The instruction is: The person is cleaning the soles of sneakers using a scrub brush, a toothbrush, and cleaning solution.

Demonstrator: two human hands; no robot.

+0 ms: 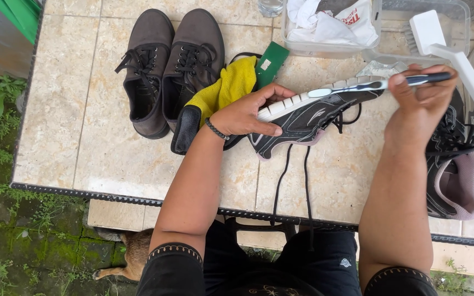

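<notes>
Left hand [245, 116]: I grip the black sneaker [308, 118] by its white sole.
Right hand [421, 98]: I hold a toothbrush [379, 84] closed in my fist.
Risk: the laces [292, 181] dangle past the table [83, 137] front edge and may snag.

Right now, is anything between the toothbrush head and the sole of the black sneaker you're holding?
Nothing visible. The right hand holds the toothbrush with its head lying against the white sole of the black sneaker, which the left hand grips at the heel end. The yellow cloth lies behind that hand, off the sole.
</notes>
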